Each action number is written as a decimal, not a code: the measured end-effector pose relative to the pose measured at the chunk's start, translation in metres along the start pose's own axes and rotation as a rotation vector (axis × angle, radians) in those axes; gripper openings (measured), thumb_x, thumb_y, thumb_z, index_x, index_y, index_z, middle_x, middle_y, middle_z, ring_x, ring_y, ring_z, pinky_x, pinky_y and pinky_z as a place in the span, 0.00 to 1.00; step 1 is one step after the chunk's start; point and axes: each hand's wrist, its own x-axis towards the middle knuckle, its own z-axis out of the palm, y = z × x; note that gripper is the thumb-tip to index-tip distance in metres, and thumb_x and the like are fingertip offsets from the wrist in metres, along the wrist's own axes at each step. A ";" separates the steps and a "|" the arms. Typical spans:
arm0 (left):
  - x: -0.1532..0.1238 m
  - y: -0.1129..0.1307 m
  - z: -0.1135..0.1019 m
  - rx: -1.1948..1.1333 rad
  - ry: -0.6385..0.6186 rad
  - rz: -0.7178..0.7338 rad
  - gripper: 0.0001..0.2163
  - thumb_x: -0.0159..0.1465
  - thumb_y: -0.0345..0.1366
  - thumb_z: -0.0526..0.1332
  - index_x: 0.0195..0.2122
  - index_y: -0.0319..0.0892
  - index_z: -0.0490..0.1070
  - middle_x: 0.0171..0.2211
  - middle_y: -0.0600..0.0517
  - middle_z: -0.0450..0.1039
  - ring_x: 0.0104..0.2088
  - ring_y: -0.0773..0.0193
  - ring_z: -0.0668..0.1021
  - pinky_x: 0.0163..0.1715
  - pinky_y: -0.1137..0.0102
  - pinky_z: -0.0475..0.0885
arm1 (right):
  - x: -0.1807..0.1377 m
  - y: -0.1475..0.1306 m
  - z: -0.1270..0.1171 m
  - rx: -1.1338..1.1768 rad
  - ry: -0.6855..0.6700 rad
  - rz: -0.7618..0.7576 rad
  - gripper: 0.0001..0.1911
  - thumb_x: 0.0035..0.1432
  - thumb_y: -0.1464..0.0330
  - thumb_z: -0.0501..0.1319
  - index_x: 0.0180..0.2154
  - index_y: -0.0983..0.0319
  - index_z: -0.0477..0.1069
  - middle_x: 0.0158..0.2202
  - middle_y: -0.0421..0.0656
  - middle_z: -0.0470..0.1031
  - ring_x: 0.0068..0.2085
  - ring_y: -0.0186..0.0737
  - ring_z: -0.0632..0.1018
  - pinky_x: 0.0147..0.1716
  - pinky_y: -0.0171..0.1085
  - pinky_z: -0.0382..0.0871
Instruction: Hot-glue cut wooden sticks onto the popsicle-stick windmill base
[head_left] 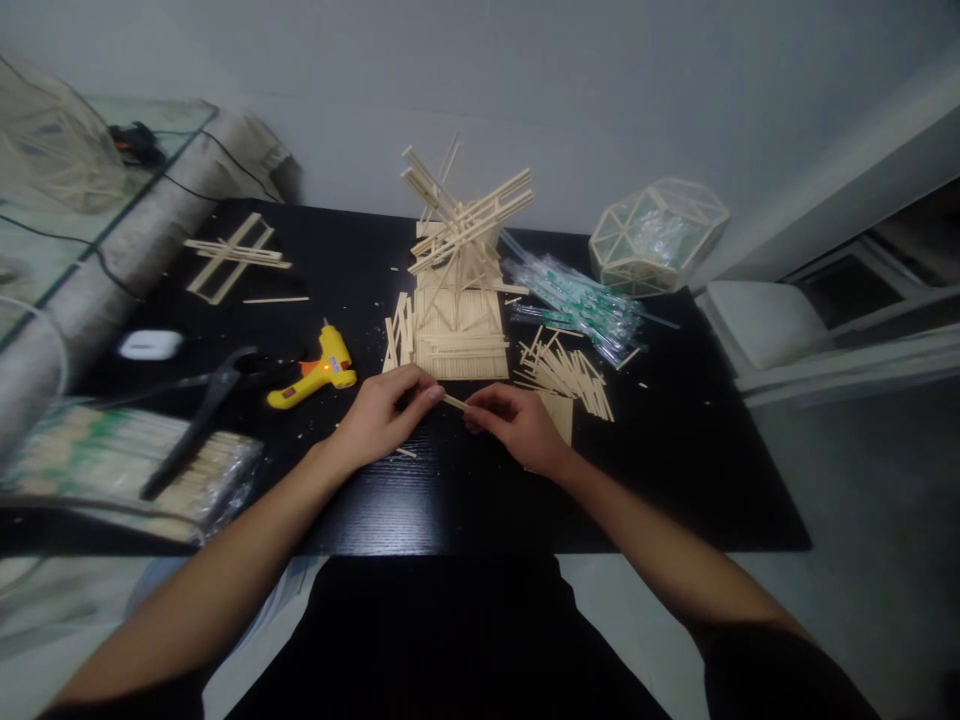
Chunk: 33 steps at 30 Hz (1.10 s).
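A person sits at a black desk [465, 500], both bare forearms reaching forward over it.

At the far left, a pale wire-like frame rests on a glass surface beside a rolled mat. Nearer on the left lies a plastic-wrapped bundle of sticks [112, 465], with black pliers [202, 410] resting across it and a small white object [150, 344] just beyond. Farther back on the desk is a flat cross of sticks [236, 256], apparently a finished part set aside. A yellow glue gun [315, 372] lies on its side just left of the hands, close enough to pick up quickly.

In the middle, the left hand [382, 412] and the right hand [514, 422] meet low over the desk, near its front half. Each hand pinches one end of a short wooden stick [454, 402] between thumb and fingertips, so it spans the small gap between them, held level as if for inspection or fitting. Just beyond the hands stands a stick windmill model [461, 270] on a slatted base, blades tilted.

To the right lie a loose pile of cut sticks [566, 375], then clear wrappers with green print [577, 295], and at the far right corner a faceted stick-framed dome [658, 235].

The desk is strewn with small wood chips. A plain pale wall stands behind; a light floor and a white cushion lie to the right.
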 end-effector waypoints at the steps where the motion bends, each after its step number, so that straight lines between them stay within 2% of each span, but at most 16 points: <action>1: 0.000 0.000 0.001 -0.002 -0.007 -0.005 0.13 0.74 0.44 0.60 0.37 0.42 0.74 0.30 0.54 0.74 0.30 0.66 0.75 0.32 0.70 0.69 | 0.000 0.000 0.000 0.010 -0.001 0.004 0.15 0.58 0.55 0.74 0.38 0.60 0.80 0.33 0.42 0.83 0.33 0.39 0.83 0.41 0.42 0.82; 4: -0.001 -0.001 0.003 -0.004 -0.023 -0.015 0.13 0.72 0.46 0.62 0.36 0.42 0.74 0.30 0.53 0.75 0.30 0.66 0.75 0.32 0.70 0.69 | 0.000 0.000 0.000 0.041 -0.003 0.011 0.15 0.57 0.56 0.74 0.38 0.60 0.80 0.33 0.42 0.83 0.34 0.39 0.83 0.41 0.42 0.82; 10: -0.001 -0.001 0.003 -0.017 0.009 0.030 0.14 0.68 0.44 0.69 0.31 0.42 0.69 0.24 0.59 0.68 0.24 0.70 0.70 0.27 0.74 0.65 | 0.000 0.000 0.000 0.059 -0.021 0.021 0.15 0.57 0.56 0.75 0.38 0.60 0.80 0.33 0.41 0.83 0.35 0.39 0.82 0.41 0.42 0.81; 13: -0.001 -0.001 0.002 -0.033 -0.004 0.068 0.15 0.68 0.42 0.69 0.28 0.42 0.67 0.24 0.59 0.67 0.24 0.71 0.69 0.27 0.74 0.65 | 0.002 -0.002 -0.003 0.045 -0.025 0.010 0.15 0.57 0.56 0.75 0.37 0.59 0.80 0.33 0.41 0.82 0.35 0.38 0.82 0.42 0.42 0.80; 18: -0.001 0.001 0.001 -0.046 0.001 0.108 0.15 0.69 0.40 0.68 0.27 0.42 0.70 0.24 0.58 0.68 0.24 0.71 0.70 0.27 0.74 0.66 | 0.004 -0.003 -0.008 -0.021 -0.013 -0.047 0.12 0.58 0.58 0.73 0.36 0.59 0.79 0.32 0.39 0.79 0.32 0.36 0.78 0.36 0.38 0.76; 21: -0.001 0.001 0.000 -0.055 0.015 0.086 0.13 0.68 0.41 0.68 0.28 0.42 0.74 0.24 0.57 0.72 0.24 0.70 0.72 0.27 0.73 0.67 | 0.005 -0.003 -0.009 -0.043 -0.012 -0.064 0.12 0.61 0.58 0.72 0.39 0.58 0.80 0.35 0.40 0.81 0.32 0.36 0.78 0.37 0.39 0.76; 26: 0.000 0.004 -0.004 -0.054 0.074 -0.003 0.15 0.71 0.42 0.64 0.28 0.42 0.77 0.24 0.54 0.78 0.24 0.68 0.76 0.27 0.72 0.69 | 0.006 -0.003 -0.013 -0.066 0.035 -0.039 0.13 0.62 0.55 0.70 0.42 0.56 0.81 0.38 0.41 0.82 0.34 0.38 0.80 0.40 0.42 0.78; 33: 0.001 0.007 -0.007 -0.042 0.131 -0.039 0.18 0.75 0.42 0.57 0.29 0.42 0.77 0.24 0.53 0.76 0.26 0.66 0.76 0.30 0.70 0.70 | 0.006 -0.002 -0.011 -0.056 0.070 -0.034 0.18 0.59 0.51 0.72 0.40 0.57 0.81 0.40 0.43 0.83 0.40 0.41 0.81 0.46 0.44 0.78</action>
